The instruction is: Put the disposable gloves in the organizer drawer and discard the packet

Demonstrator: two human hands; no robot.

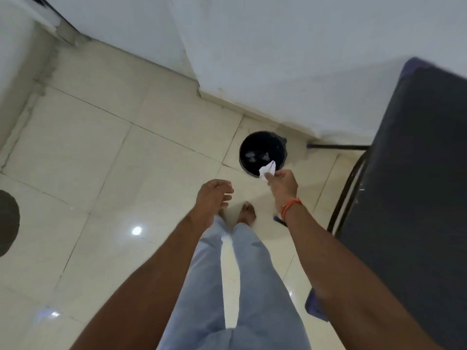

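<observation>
My right hand (283, 184) pinches a small crumpled white packet (267, 170) and holds it out over the near rim of a round black waste bin (255, 145) that stands on the floor by the wall. A few pale scraps lie inside the bin. My left hand (214, 195) hangs loosely in front of me, fingers curled a little apart, holding nothing. The organizer drawer and the gloves are not in view.
A dark table (414, 185) with black metal legs fills the right side, close to the bin. A white wall (278, 59) runs behind the bin. Cream floor tiles (101, 173) spread to the left; a dark round object (7, 221) sits at the left edge.
</observation>
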